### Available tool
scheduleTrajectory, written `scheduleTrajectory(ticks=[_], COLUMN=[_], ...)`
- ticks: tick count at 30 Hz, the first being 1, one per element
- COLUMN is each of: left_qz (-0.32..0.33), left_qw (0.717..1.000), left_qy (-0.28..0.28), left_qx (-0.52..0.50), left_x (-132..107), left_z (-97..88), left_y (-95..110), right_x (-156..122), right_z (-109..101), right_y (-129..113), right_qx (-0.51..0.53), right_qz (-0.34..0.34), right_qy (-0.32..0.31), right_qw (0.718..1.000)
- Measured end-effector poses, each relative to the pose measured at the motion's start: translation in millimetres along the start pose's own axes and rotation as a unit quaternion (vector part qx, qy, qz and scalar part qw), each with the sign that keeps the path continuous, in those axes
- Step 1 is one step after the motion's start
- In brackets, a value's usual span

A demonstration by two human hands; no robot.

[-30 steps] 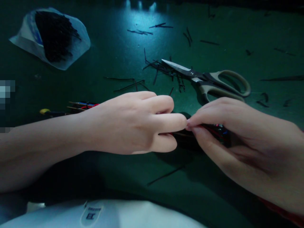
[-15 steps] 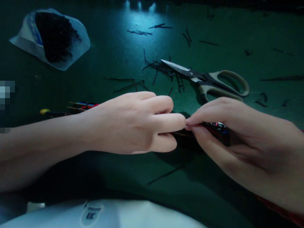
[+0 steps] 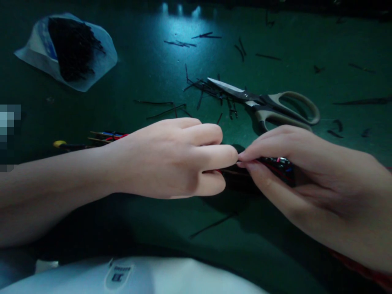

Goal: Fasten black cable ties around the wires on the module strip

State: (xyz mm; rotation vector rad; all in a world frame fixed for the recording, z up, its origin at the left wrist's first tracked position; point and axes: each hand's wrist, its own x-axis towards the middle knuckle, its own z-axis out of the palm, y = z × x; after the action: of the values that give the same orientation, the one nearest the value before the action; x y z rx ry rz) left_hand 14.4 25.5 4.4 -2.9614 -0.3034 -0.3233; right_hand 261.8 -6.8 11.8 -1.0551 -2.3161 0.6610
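Note:
My left hand [image 3: 171,157] is curled closed around a thin bundle of coloured wires [image 3: 107,136], whose red, blue and yellow ends stick out behind the wrist on the left. My right hand [image 3: 306,179] pinches the same bundle [image 3: 280,165] between thumb and forefinger, fingertips touching the left hand's fingertips. Most of the bundle is hidden under both hands. Both hands hover just above the dark green table [image 3: 147,77].
Scissors [image 3: 269,106] with grey handles lie behind my right hand, blades pointing left into a scatter of short black ties [image 3: 211,87]. A white plastic bag [image 3: 65,49] of black ties sits at the back left. More loose ties [image 3: 211,225] lie near me.

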Motion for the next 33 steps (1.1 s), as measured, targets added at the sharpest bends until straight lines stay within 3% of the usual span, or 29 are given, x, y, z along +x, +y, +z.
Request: scheduleTrajectory(ticks=[10, 15, 20, 33], left_qz=[-0.002, -0.003, -0.001, 0.004], left_qw=[1.000, 1.000, 1.000, 1.000], left_qy=[0.003, 0.006, 0.003, -0.006], left_qx=[-0.014, -0.017, -0.018, -0.007], left_x=[0.4, 0.2, 1.0, 1.4], left_z=[-0.4, -0.5, 0.2, -1.4], left_y=[-0.1, -0.6, -1.5, -0.7], right_x=[-6.2, -5.1, -2.4, -3.4], right_z=[2.4, 4.0, 1.1, 2.9], right_y=[5.8, 6.0, 3.9, 6.5], right_qx=[-0.013, 0.002, -0.004, -0.015], right_qz=[0.013, -0.020, -0.017, -0.049], right_qy=[0.004, 0.028, -0.005, 0.000], right_qw=[1.000, 0.999, 1.000, 0.999])
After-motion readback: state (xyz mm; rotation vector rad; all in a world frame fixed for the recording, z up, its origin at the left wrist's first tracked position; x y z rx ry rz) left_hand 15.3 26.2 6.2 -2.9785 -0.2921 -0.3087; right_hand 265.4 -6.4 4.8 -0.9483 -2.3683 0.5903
